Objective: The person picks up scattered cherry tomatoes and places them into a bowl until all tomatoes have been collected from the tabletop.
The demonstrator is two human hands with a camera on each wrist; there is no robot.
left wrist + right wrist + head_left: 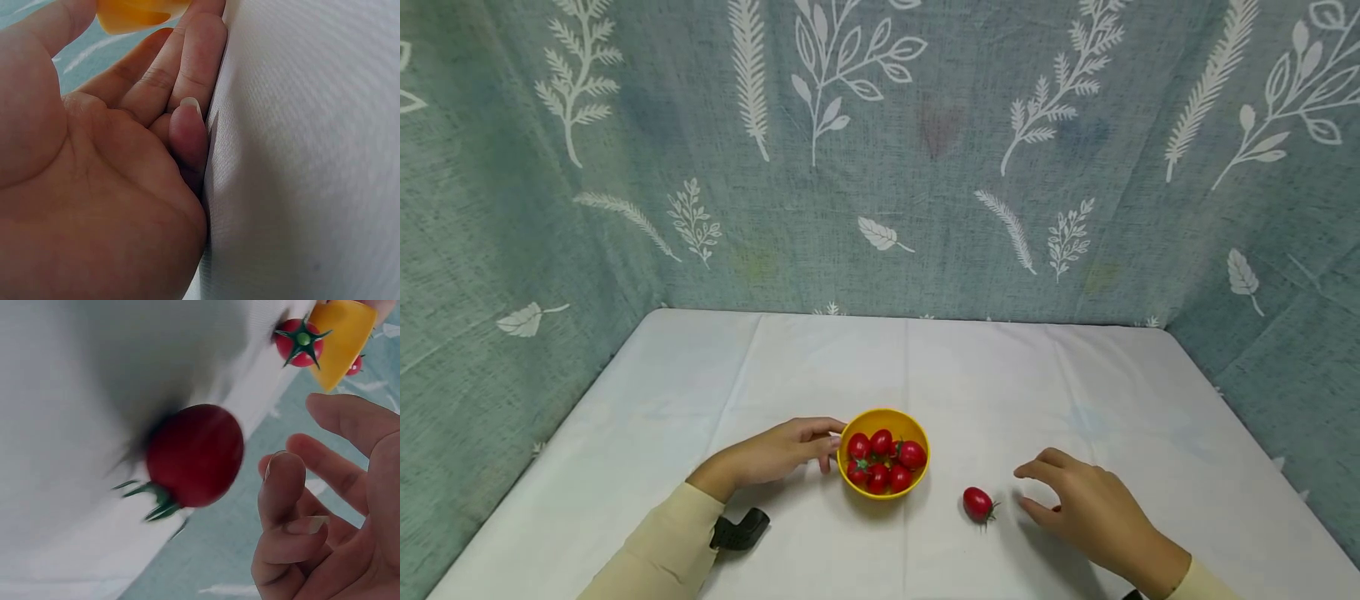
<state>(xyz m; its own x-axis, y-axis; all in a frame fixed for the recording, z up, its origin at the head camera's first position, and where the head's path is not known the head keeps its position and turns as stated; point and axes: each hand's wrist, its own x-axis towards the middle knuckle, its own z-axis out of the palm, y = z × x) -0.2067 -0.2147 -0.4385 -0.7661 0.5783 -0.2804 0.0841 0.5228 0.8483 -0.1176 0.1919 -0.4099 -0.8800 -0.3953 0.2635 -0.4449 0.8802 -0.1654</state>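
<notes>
A yellow bowl (pixel 883 495) holding several red cherry tomatoes (pixel 912 455) stands on the white cloth. My left hand (pixel 778 452) lies at the bowl's left side, its fingertips against or close to the wall, none gripping over the rim. In the left wrist view, the palm (pixel 106 187) holds nothing and the hand's edge meets the cloth. One cherry tomato (pixel 977 504) with a green stem lies right of the bowl. My right hand (pixel 1090 508) hovers right of it, fingers loosely bent and holding nothing. Another tomato (pixel 195 455) appears close in the right wrist view; the head view does not show it.
A white cloth (pixel 820 358) covers the table. Blue-green curtains (pixel 925 183) with white leaf prints hang behind and along both sides. A black strap device (pixel 741 530) sits at my left wrist, by the pale sleeve (pixel 658 542).
</notes>
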